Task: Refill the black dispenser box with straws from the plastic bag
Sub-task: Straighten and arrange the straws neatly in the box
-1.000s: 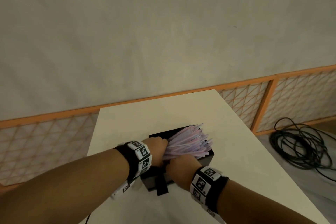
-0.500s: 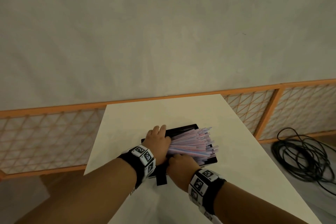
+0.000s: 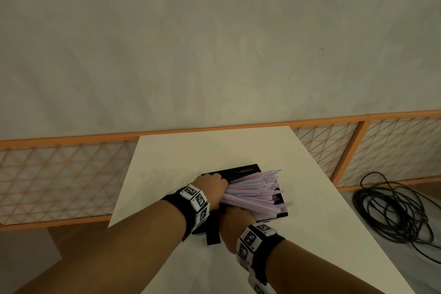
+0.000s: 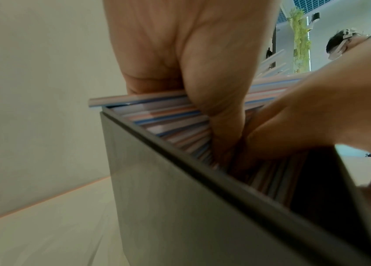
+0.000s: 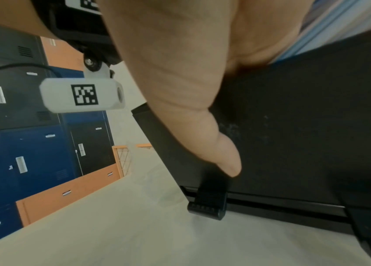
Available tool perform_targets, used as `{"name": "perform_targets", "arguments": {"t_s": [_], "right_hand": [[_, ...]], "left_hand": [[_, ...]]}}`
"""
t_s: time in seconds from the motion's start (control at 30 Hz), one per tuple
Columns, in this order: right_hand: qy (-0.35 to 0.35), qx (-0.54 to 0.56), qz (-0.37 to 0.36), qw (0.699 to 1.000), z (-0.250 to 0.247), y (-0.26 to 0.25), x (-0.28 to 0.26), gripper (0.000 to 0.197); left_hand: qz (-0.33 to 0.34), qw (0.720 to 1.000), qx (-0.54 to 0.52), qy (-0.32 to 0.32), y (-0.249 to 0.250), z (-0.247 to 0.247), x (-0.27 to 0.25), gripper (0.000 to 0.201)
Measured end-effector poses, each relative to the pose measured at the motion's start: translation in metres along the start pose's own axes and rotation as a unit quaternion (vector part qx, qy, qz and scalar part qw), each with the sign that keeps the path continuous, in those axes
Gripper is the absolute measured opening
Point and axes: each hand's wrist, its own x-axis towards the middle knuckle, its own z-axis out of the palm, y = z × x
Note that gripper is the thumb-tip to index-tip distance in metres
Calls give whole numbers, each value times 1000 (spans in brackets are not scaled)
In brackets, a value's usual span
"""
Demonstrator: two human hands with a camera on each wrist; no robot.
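The black dispenser box (image 3: 241,170) stands open-topped on the white table (image 3: 191,150). A thick fan of pink-and-blue striped straws (image 3: 253,194) lies across its top, with the tips sticking out over the right end. My left hand (image 3: 210,186) grips the bundle's left end, and its thumb presses on the straws (image 4: 168,117) inside the box wall (image 4: 179,207). My right hand (image 3: 235,216) is at the near side with fingers pushed in among the straws. Its thumb (image 5: 191,117) lies on the box front (image 5: 305,135) above a black lever (image 5: 209,203). No plastic bag is in view.
A coil of black cable (image 3: 393,212) lies on the floor to the right of the table. An orange lattice fence (image 3: 59,174) runs behind the table along a grey wall. Blue, black and orange lockers (image 5: 20,162) stand behind me.
My left hand's fingers lay straight on the box's far rim half a second ago; now they are curled round the straws' left end. The right hand stays at the near side.
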Motion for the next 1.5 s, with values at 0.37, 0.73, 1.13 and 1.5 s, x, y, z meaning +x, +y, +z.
{"name": "perform_targets", "arguments": {"t_s": [0.37, 0.73, 1.13, 1.5], "right_hand": [[-59, 1, 30, 998, -9, 1, 6, 42], [-45, 19, -52, 997, -15, 20, -2, 33], [53, 22, -134, 989, -7, 27, 4, 30], [25, -19, -135, 990, -19, 19, -18, 32]], "left_hand": [[17, 1000, 18, 9, 2, 2, 0, 48], [16, 1000, 11, 0, 0, 0, 0, 44], [19, 1000, -2, 3, -7, 2, 5, 38], [5, 998, -49, -41, -9, 0, 8, 42]]}}
